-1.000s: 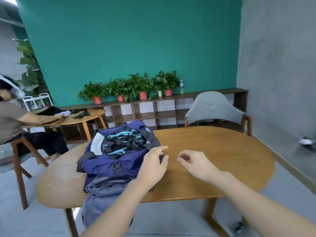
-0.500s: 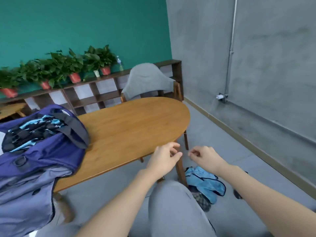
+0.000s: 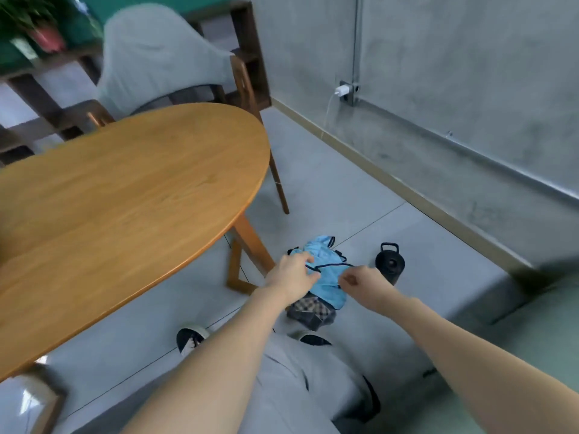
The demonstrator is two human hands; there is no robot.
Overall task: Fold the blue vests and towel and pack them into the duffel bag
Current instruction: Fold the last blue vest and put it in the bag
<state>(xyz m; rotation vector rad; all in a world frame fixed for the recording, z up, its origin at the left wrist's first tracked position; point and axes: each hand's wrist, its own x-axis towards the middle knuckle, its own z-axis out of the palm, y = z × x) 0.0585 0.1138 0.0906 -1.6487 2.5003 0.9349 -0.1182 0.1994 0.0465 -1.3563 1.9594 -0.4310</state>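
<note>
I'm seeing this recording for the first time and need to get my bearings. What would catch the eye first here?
Both hands reach down to a crumpled light blue vest on the grey floor by the table leg: the left hand touches its near edge, the right hand is fisted at its dark trim. A checked cloth lies under it, a black bottle just beyond. The bare wooden table fills the left.

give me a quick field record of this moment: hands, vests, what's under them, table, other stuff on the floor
left hand: over the blue vests, fingers curled at the fabric; grip unclear
right hand: fist-like at the vests' right edge; grip unclear
blue vests: bunched on the floor beside the table leg
checked cloth: under the vests
table: wooden, visible part bare
black bottle: on the floor, right of the vests
duffel bag: not in view
</note>
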